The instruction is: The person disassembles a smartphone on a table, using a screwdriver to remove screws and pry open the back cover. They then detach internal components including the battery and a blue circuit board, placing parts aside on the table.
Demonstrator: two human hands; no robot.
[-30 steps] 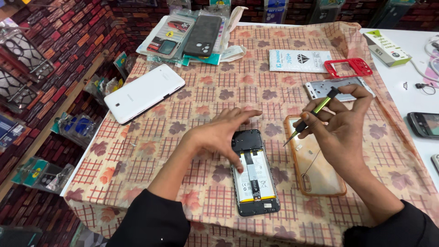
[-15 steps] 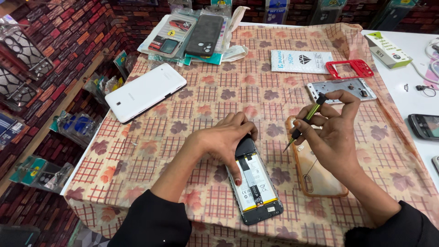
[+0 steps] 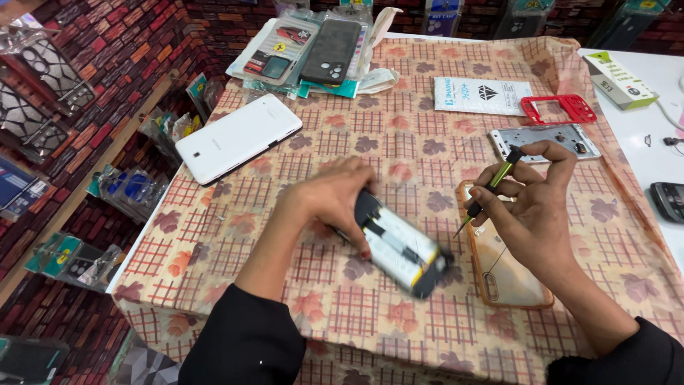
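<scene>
Opened phone (image 3: 399, 249) blurred, tilted under left hand (image 3: 335, 203), fingers gripping its top end; right hand (image 3: 534, 207) pinching screwdriver (image 3: 491, 189); near front edge of checked tablecloth (image 3: 399, 135), brick-pattern wall beyond

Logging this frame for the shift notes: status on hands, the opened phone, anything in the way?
Left hand grips opened phone, tilted and blurred. Right hand holds small screwdriver apart from it. Clear phone case lies under right hand.

Opened phone (image 3: 400, 251), black frame, pale battery exposed, blurred, lying diagonally; thin green-black screwdriver (image 3: 493, 187) tilted.
</scene>
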